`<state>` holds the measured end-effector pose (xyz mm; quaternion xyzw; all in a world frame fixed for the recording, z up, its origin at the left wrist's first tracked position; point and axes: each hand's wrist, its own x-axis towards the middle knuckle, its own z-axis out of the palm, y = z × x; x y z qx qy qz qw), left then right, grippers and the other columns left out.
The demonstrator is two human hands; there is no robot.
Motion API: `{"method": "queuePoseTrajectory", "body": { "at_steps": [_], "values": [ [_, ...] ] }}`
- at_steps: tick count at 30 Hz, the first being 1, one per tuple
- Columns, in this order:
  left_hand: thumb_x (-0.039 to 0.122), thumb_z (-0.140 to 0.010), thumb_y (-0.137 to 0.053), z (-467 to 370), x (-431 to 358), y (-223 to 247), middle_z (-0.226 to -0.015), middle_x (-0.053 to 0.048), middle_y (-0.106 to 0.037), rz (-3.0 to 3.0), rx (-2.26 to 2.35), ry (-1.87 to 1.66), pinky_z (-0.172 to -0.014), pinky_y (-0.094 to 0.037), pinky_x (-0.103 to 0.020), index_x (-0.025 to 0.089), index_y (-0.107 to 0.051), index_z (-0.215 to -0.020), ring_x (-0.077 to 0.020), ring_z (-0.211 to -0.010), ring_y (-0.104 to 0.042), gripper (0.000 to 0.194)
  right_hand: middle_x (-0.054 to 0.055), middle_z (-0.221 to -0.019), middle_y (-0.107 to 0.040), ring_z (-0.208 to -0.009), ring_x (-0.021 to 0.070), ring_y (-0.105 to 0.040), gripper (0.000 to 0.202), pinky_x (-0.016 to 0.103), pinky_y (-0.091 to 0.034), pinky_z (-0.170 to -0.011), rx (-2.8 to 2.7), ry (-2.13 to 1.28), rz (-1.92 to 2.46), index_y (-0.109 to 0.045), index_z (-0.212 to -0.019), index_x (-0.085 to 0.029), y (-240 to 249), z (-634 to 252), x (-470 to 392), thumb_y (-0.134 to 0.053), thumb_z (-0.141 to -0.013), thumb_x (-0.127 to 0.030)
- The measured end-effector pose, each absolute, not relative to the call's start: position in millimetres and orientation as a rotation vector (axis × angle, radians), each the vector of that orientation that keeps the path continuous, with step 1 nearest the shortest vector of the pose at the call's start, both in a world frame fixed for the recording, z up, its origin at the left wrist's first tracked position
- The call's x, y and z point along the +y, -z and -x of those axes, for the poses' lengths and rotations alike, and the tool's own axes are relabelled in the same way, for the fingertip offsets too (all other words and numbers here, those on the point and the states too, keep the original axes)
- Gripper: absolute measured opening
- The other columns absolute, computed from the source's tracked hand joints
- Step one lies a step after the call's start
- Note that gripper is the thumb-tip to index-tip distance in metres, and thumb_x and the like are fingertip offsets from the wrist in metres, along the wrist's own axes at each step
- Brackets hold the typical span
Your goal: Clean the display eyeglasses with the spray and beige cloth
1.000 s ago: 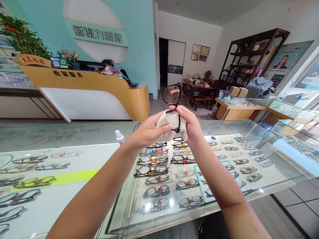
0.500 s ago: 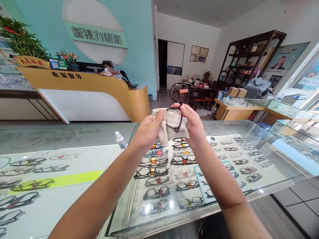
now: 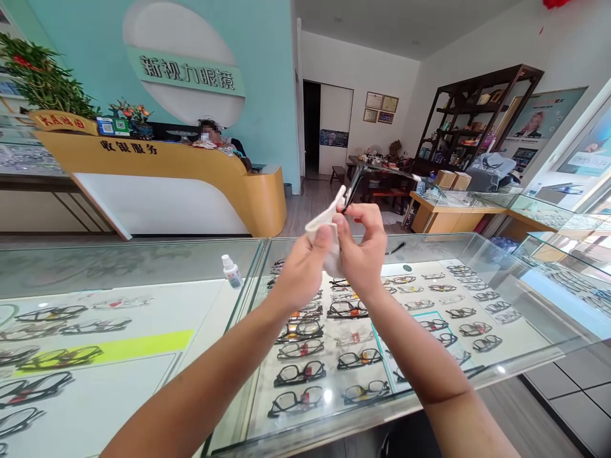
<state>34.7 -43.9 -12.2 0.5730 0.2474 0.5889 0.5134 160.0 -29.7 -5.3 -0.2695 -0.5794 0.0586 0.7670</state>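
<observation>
Above the glass display case, my left hand [image 3: 301, 270] is closed on a folded cream-white cloth [image 3: 328, 215], thumb on top. My right hand [image 3: 363, 248] pinches a pair of black-framed eyeglasses [image 3: 352, 191] just beside it. The glasses are turned nearly edge-on, with one temple reaching to the right. Cloth and fingers hide most of the lenses, and the lower part of the cloth hangs between both hands. A small white spray bottle [image 3: 231, 272] stands on the glass to the left of my hands.
Rows of eyeglasses [image 3: 298, 372] lie inside the glass display case [image 3: 477, 375] below my forearms. More frames [image 3: 52, 312] lie in the left case. Behind, a person [image 3: 210, 135] sits at a yellow-and-white counter [image 3: 267, 197]. Dark shelves [image 3: 470, 108] stand at the back right.
My hands have come closer together, and the eyeglasses have turned from facing me to nearly edge-on. The cloth is now folded upward beside the frame. The bottle has not moved.
</observation>
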Motion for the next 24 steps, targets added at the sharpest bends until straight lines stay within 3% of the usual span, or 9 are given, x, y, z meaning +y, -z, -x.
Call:
{"method": "queuePoseTrajectory", "body": {
  "at_steps": [9, 16, 24],
  "values": [
    [0.081, -0.103, -0.052, -34.8, -42.9, 15.7, -0.073, -0.005, -0.066, -1.747, 0.588, -1.272, -0.064, -0.046, -0.031, 0.017, -0.08, -0.106, -0.019, -0.068, -0.055, 0.07, 0.005, -0.106, -0.064, -0.108, 0.0226, -0.065, 0.011, 0.04, -0.054, -0.103, -1.12, -0.196, 0.642, -0.071, -0.097, -0.029, 2.0, -160.4, -35.7, -0.077, -0.099, -0.039],
    [0.066, -0.108, -0.056, -10.0, -47.8, -9.7, -0.082, -0.004, -0.067, -1.944, 0.686, -1.214, -0.066, -0.04, -0.031, 0.019, -0.078, -0.105, -0.018, -0.071, -0.054, 0.052, 0.002, -0.109, -0.079, -0.101, 0.0159, -0.069, 0.018, 0.032, -0.053, -0.097, -1.04, -0.552, 0.531, -0.074, -0.096, -0.027, -16.7, -194.1, -26.8, -0.085, -0.093, -0.04],
    [0.04, -0.113, -0.047, -44.9, -63.7, 10.8, -0.093, -0.005, -0.077, -2.432, 0.633, -0.4, -0.077, -0.044, -0.033, 0.019, -0.073, -0.096, -0.0214, -0.084, -0.067, 0.037, 0.001, -0.109, -0.084, -0.109, 0.0185, -0.075, 0.017, 0.034, -0.056, -0.105, -1.163, -0.797, 0.459, -0.076, -0.093, -0.027, -30.8, -210.2, -38.0, -0.082, -0.094, -0.043]
  ]
}}
